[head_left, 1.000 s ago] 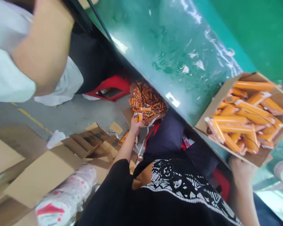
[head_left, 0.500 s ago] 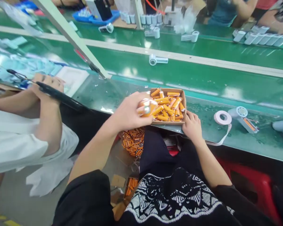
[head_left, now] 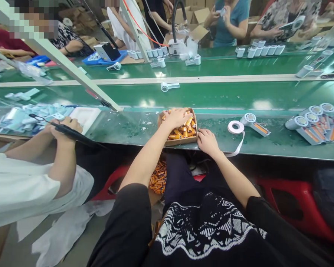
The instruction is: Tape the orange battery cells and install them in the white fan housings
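A small cardboard box (head_left: 180, 141) full of orange cylindrical batteries (head_left: 186, 131) sits at the front edge of the bench. My left hand (head_left: 177, 118) lies palm down over the batteries, its fingers stretched across the top of the heap; nothing shows gripped in it. Beside the box's right front corner, my right hand (head_left: 208, 142) rests on the bench edge with fingers extended, touching or almost touching the cardboard. To its right lie a roll of white tape (head_left: 236, 127) with a loose tail and a light-blue handheld fan (head_left: 249, 119) whose open handle shows an orange battery.
More open fans (head_left: 311, 122) cluster at the right. A green conveyor (head_left: 225, 94) runs behind the bench, carrying a fan (head_left: 169, 86). At left, a co-worker's hands (head_left: 65, 128) are near a black tool and pale-blue parts. Below the bench is a container of batteries (head_left: 158, 180).
My left hand has moved from the box's left side, where it held batteries, onto the heap inside, and its fingers have spread. My right hand stays by the box corner. The camera view has shifted.
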`<state>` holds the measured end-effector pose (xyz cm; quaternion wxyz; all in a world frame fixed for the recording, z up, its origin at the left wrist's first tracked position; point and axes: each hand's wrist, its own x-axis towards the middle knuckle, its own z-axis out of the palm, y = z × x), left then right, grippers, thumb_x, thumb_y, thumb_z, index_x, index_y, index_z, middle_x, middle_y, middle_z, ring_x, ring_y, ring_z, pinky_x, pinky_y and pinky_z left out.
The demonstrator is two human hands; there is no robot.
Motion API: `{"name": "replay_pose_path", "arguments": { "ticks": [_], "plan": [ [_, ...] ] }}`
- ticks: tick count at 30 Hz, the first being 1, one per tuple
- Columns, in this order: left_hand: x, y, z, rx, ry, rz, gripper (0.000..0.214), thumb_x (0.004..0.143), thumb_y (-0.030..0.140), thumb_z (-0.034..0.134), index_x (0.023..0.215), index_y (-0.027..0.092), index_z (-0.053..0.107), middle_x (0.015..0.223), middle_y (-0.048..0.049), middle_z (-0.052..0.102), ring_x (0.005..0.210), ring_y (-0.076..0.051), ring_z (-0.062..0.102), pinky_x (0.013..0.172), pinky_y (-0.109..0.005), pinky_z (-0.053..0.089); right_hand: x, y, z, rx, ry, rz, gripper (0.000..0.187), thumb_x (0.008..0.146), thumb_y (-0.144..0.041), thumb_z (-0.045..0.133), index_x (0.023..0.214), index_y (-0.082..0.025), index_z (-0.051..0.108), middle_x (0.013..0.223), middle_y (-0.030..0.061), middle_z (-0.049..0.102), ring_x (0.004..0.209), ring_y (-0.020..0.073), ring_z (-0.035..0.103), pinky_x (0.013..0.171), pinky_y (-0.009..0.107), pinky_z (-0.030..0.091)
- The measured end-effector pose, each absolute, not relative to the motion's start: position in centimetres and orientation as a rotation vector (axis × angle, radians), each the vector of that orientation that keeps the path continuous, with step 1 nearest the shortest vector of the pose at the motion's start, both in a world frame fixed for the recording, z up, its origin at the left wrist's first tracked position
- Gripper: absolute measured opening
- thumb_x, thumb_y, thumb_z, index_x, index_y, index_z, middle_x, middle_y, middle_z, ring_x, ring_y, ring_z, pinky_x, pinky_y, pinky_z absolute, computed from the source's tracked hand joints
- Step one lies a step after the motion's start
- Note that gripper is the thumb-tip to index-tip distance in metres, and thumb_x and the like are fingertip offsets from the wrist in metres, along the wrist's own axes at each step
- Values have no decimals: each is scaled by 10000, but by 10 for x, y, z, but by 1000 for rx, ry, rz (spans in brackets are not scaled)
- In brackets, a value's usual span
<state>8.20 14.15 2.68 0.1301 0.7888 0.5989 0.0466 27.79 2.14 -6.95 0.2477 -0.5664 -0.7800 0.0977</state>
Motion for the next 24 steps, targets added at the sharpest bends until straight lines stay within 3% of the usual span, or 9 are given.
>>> {"name": "replay_pose_path", "arguments": {
  "ticks": [4,7,9,13,16,18,20,22,24],
  "plan": [
    [101,157,37,2238,1734,8,674,1104,623,277,1727,389,384,1764,-95,433,1622,-485,344,1255,-879,122,343,9,-54,-1469,-2042,170,301,1051,-299,539,1181,-261,808,1272,77,821,1182,267,749,1062,399,584],
    [102,156,37,2277,1807,48,714,1091,623,320,1764,387,284,1853,-90,222,1669,-476,268,1255,-844,239,428,12,-43,-1568,-1794,-59,316,1026,-343,545,1189,-215,784,1215,136,819,1139,325,750,1059,477,580],
    [100,154,37,2265,1897,52,717,1089,633,350,1756,371,311,1824,-122,301,1626,-476,365,1228,-844,296,481,13,-39,-1717,-1685,-121,344,977,-340,581,1226,-171,748,1215,185,807,1148,369,733,1059,532,570],
    [102,146,49,2300,1963,34,740,1088,556,479,1749,268,316,1478,-199,703,1421,-479,596,1142,-943,250,527,1,-41,-1949,-1653,-37,326,969,-335,583,1215,-171,721,1182,185,803,1054,353,738,1009,512,571],
    [124,135,57,2447,1938,100,601,1101,408,491,1678,244,453,1650,-180,565,1524,-506,473,1157,-980,72,510,-13,-51,-2020,-1654,137,327,1017,-424,591,1240,-211,701,1016,101,807,914,297,746,880,425,579],
    [155,127,52,2596,1824,182,509,1105,347,477,1597,241,558,1765,-132,421,1564,-464,439,1255,-901,52,489,-18,-57,-2074,-1622,210,367,1004,-495,648,1250,-224,675,987,73,798,920,293,752,827,398,570],
    [198,117,37,2776,1435,192,454,1098,341,517,1522,229,634,1725,-116,487,1543,-368,494,1362,-705,197,470,-17,-63,-2124,-1581,250,425,966,-512,716,1271,-227,638,1031,71,795,961,301,754,790,386,565],
    [244,107,14,2878,939,128,461,1074,367,604,1503,207,650,1627,-116,600,1510,-297,535,1342,-506,364,459,-14,-67,-2136,-1553,279,446,954,-453,731,1312,-222,599,1084,80,794,1000,306,750,781,385,568],
    [282,98,-9,2911,732,104,522,1051,373,667,1530,171,618,1613,-140,607,1521,-312,515,1300,-476,426,457,-12,-71,-2103,-1555,261,366,982,-371,666,1305,-215,597,1110,95,791,1027,306,739,827,398,577]
  ]
}}
